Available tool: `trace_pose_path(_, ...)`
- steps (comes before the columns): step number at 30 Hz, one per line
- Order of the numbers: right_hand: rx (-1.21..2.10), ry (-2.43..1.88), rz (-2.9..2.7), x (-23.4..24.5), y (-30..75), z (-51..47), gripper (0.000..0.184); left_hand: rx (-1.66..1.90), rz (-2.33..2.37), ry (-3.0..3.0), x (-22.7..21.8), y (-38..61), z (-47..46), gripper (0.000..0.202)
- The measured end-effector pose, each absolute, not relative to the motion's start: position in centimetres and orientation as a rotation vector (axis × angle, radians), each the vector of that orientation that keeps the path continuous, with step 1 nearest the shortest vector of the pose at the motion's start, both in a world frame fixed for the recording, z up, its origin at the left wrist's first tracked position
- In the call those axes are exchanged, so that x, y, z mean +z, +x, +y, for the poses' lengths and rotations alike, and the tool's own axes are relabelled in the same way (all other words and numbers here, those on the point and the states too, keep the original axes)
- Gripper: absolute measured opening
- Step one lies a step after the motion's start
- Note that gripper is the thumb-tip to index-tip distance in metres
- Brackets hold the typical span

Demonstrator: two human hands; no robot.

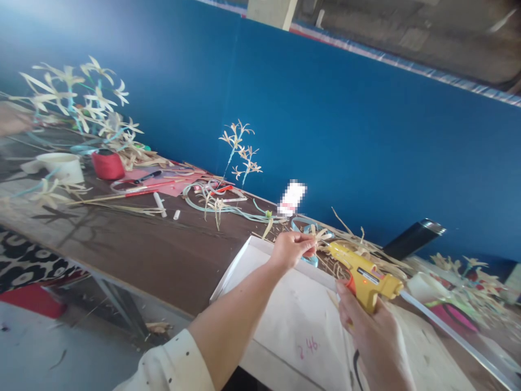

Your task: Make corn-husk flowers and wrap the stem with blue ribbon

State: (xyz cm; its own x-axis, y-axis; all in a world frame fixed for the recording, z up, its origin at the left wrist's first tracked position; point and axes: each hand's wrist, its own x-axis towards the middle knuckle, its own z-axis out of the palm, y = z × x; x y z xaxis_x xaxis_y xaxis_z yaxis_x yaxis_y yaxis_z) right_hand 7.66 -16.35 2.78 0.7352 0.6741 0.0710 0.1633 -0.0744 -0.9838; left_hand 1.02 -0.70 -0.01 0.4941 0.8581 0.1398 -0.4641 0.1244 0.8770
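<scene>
Above a brown tabletop (183, 255) beside blue partition (366, 136), left grip (291, 251) on pale flower (322, 234), right grip (376, 331) around glue gun (345, 255).

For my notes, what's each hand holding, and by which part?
Right hand: glue gun, by its handle. Left hand: pale flower, pinched; exact part unclear.

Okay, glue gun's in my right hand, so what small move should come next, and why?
I'd probably keep the pale flower steady and squeeze a small dab of glue onto it: the left hand pinches it, and the right hand aims the yellow glue gun at it from close by.
</scene>
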Motion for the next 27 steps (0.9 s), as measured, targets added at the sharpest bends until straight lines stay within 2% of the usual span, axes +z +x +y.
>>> trace_pose_path(27,0.418,-1.731,-0.703,2.37,8.22,-16.16,0.043,0.993,0.441,1.057,0.13,1.04,-0.71,0.025)
